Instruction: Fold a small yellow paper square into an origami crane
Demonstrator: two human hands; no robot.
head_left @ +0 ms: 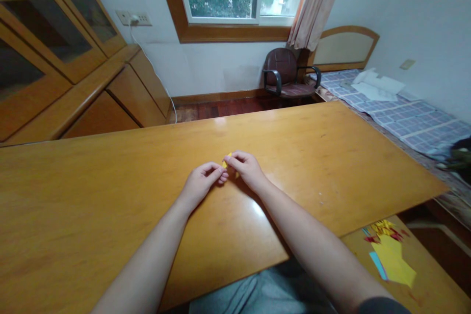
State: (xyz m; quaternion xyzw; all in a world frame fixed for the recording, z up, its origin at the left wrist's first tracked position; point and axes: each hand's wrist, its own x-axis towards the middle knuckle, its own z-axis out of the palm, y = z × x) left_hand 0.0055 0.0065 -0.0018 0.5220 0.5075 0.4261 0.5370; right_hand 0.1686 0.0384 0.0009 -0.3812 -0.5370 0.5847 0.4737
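Note:
A small yellow piece of folded paper (227, 160) is held just above the wooden table (110, 196), near the middle of the view. My left hand (202, 180) pinches its lower left end between thumb and fingers. At its upper right, my right hand (248, 169) closes thumb and fingertips on the same piece. The two hands almost touch, and the fingertips cover most of the paper, so its full shape is hidden.
On a lower surface at the bottom right lie yellow paper sheets (395, 260), a light blue strip (378, 266) and several small yellow and red pieces (384, 228). A brown armchair (281, 66) stands beyond the table, beside a bed (412, 113). Wooden cabinets (106, 93) line the left.

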